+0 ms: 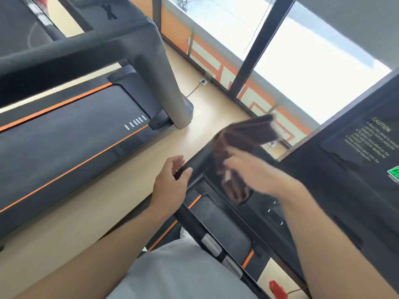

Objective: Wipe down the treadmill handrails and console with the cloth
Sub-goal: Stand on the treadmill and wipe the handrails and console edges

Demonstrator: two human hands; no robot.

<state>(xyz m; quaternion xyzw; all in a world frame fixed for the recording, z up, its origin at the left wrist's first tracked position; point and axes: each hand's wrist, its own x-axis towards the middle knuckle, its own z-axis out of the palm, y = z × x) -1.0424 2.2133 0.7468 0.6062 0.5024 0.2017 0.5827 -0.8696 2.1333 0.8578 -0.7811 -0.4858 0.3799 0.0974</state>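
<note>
1. Two bare hands, one per entry below, both at work near the frame's centre.
2. Left hand [171, 180]: at 6 o'clock of centre, fingers loosely curved, thumb and fingertips touching the black handrail [195, 160] from its 9 o'clock side; whether it grasps the rail or only rests against it cannot be told.
3. Right hand [248, 169]: at 3 o'clock of the left hand, blurred, fingers clenched on a dark brown cloth [241, 143].
4. Cloth: bunched in the right hand, one flap rising toward 1 o'clock, another hanging toward 6 o'clock; it lies over the handrail where the rail meets the console. Contact with the rail is unclear owing to blur.
5. Console [349, 169]: black, at 3 o'clock of the cloth, bearing a printed caution label [375, 139] and a green lit patch at the frame's right edge.
6. Arrow buttons [275, 216]: on a dark panel at 5 o'clock of the right hand.
7. Treadmill deck [222, 221]: black with orange trim, at 6 o'clock of the hands.
8. Second treadmill [64, 130]: at 9 o'clock, black belt, orange stripes, grey upright.
9. Wooden floor [129, 180]: between the two machines.
10. Window [313, 83]: at 1 o'clock, bright, dark-framed.
11. Red object [277, 289]: at 5 o'clock, low in frame, unidentified.
</note>
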